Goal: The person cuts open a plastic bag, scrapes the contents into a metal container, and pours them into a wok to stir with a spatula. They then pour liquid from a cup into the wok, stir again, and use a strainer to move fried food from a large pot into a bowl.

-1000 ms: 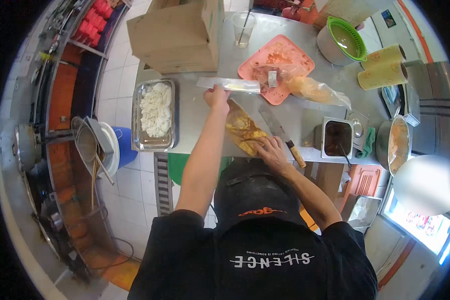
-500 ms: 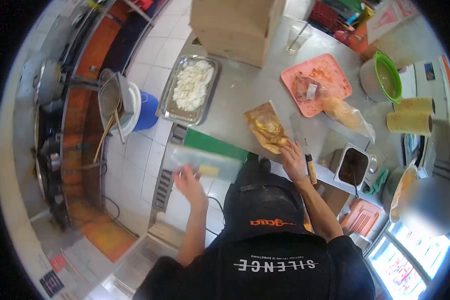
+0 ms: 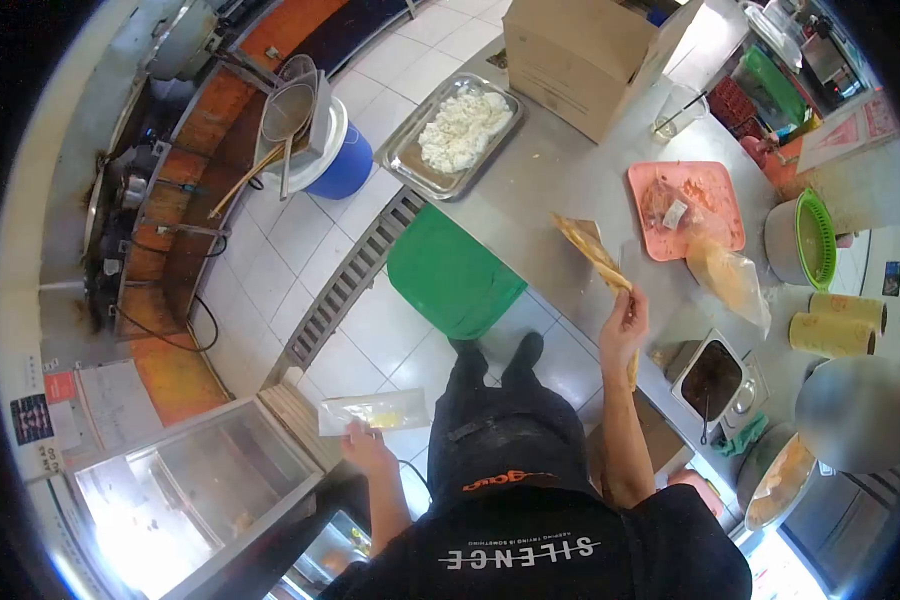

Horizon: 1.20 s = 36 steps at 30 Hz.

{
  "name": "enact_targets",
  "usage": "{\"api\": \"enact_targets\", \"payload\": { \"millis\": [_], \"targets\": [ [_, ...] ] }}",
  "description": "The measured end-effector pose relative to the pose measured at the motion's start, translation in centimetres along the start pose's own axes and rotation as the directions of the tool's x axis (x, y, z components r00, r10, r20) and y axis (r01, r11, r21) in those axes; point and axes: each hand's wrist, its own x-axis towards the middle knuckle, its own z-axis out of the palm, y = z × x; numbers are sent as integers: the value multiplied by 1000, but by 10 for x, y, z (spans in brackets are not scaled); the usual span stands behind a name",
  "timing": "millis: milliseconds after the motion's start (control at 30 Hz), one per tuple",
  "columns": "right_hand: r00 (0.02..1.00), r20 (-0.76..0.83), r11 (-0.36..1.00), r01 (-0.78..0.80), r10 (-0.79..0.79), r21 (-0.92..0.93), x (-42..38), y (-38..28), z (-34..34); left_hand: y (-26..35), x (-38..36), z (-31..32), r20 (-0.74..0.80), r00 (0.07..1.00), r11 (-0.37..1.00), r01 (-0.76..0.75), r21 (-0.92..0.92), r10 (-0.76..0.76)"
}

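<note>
My left hand pinches the lower edge of a clear flat plastic bag with something yellow in it, over the floor. At the edge of the steel table, my right hand is closed on the bottom end of a crumpled golden-brown packet, seen nearly edge-on. A knife lies beside and partly behind that hand. To its right, a pink tray bears a plastic bag of reddish food. A plastic bag of orange-tan food lies against the tray's lower edge.
A steel tray of white food, a cardboard box and a glass stand at the back. Right are a green-rimmed pot, yellow rolls and a steel container. A green board juts beside the table; a blue bucket stands left.
The view has shifted. My left hand has moved down, nearer my body, with the clear bag. My right hand has closed on the golden-brown packet, which has turned from lying flat to nearly edge-on.
</note>
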Motion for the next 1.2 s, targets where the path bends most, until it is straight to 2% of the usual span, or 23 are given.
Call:
{"api": "enact_targets", "payload": {
  "millis": [67,167,267,300,333,367,400,433,467,533,600,667,700,733,767,833,867,933,1000,1033,1100,1167,1200],
  "targets": [
    [999,-36,999,-26,25,-29,-4,-6,-5,-14,13,-18,-90,996,1000,19,5,-18],
    [997,-76,993,28,-19,118,-7,-12,-12,-30,28,-40,-136,989,998,52,-19,-54],
    [983,-138,977,145,-124,157,-16,-24,-30,-67,68,-80,-58,990,990,125,-67,-129],
    [982,-152,973,140,-112,184,-21,-32,-38,-79,80,-87,-18,993,991,114,67,-113],
    [981,-165,969,135,-101,209,-27,-41,-48,-87,88,-86,40,996,932,59,357,-78],
    [980,-176,964,130,-89,234,-33,-49,-58,-94,98,-84,155,988,564,-126,816,-4],
    [979,-185,955,131,-83,267,-38,-57,-67,-100,103,-76,340,940,90,-340,936,16],
    [979,-192,945,131,-75,299,-44,-65,-77,-107,108,-65,457,890,-223,-444,868,8],
    [978,-196,935,128,-65,329,-49,-73,-86,-115,114,-49,499,866,-358,-471,806,-17],
    [975,-215,891,151,-62,428,-59,-98,-97,-128,131,-8,412,908,-403,-408,819,-82],
    [969,-238,868,166,-57,468,-67,-118,-105,-154,169,22,646,739,-461,-648,606,-191],
    [965,-258,881,157,-42,447,-76,-134,-115,-131,130,97,581,799,-310,-598,739,-156],
    [964,-267,894,124,-5,431,-80,-148,-115,-123,112,133,382,918,135,-367,920,-110],
    [965,-261,905,107,5,411,-85,-150,-114,-118,93,165,162,969,541,-37,840,-186],
    [965,-263,920,88,17,382,-90,-151,-119,-122,76,183,-15,932,783,314,537,-363],
    [962,-267,929,41,64,369,-97,-147,-131,-119,34,187,423,776,774,130,620,-469],
    [963,-258,921,31,76,388,-97,-147,-134,-104,-8,198,378,685,748,381,543,-623],
    [963,-237,893,-6,125,450,-102,-149,-131,-139,-51,182,777,371,849,65,524,-508],
    [961,-203,846,-54,189,530,-107,-151,-131,-92,-174,177,905,417,969,-180,169,-80],
    [963,-181,818,-63,201,572,-103,-152,-130,-68,-198,193,947,272,985,32,172,-174],
    [935,-100,702,-183,341,689,-98,-158,-133,-41,-230,212,957,-80,861,421,286,-278],
    [911,-53,612,-231,409,756,-91,-172,-138,-50,-222,226,958,-178,906,324,272,-224],
    [946,-60,709,-197,320,677,-88,-169,-143,-58,-218,237,952,-236,925,278,258,-195]
  ]
}}
